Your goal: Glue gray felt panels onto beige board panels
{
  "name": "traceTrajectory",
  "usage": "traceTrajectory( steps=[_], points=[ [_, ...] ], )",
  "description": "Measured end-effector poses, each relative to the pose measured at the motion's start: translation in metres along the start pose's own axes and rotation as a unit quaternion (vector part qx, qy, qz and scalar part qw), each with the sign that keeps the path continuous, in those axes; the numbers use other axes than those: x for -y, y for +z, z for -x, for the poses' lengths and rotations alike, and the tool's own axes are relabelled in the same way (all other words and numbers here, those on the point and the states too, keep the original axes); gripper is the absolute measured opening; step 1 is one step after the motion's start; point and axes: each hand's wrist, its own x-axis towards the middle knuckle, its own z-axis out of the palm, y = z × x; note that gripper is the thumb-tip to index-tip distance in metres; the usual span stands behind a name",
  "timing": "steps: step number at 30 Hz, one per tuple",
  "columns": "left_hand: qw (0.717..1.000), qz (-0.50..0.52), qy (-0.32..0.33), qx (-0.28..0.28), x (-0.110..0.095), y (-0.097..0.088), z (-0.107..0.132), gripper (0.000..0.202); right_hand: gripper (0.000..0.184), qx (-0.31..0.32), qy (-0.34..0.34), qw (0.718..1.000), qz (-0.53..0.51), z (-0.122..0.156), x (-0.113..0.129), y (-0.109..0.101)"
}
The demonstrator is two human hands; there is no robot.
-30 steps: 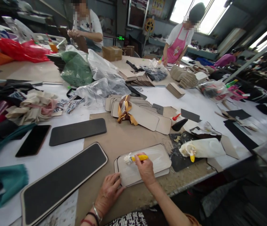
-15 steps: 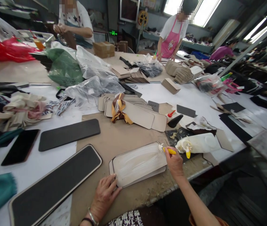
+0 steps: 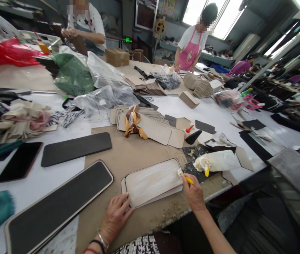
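A small brush with a yellow handle (image 3: 189,179) is gripped in my right hand (image 3: 194,194). Its white-coated bristles touch the right edge of a beige rounded panel (image 3: 152,181). Streaks of wet white paste cover much of that panel, which lies on one or more similar pieces. My left hand (image 3: 117,216) rests with outstretched fingers at the panel's lower left corner, holding nothing. To the right of the brush lies a white plastic bottle (image 3: 219,161) with a paste-crusted opening and a second yellow handle (image 3: 207,170) at its mouth.
A long black panel with a pale rim (image 3: 60,208), a plain black panel (image 3: 76,149) and a phone (image 3: 19,162) lie to the left. Behind is a fanned stack of beige panels (image 3: 155,128) with a ribbon. Plastic bags (image 3: 105,102) stand farther back. Two people work across the table.
The brush and my right hand have moved slightly down along the panel's right edge. My left hand stays at the corner. The whole view has shifted a little.
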Motion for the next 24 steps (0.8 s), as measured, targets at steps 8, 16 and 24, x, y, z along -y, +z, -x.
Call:
traceTrajectory(
  steps=[8,16,24],
  points=[
    [0.999,0.020,-0.028,0.025,-0.004,-0.002,-0.002,0.017,0.022,0.124,0.099,0.964,-0.215,0.045,0.106,0.040],
    [0.998,0.021,-0.040,0.039,-0.009,-0.006,-0.006,0.016,0.033,0.108,0.182,0.943,-0.259,0.036,0.092,0.047],
    [0.998,0.012,-0.041,0.039,-0.008,-0.003,-0.002,0.017,0.034,0.166,0.173,0.920,-0.310,0.025,0.125,0.068]
  ],
)
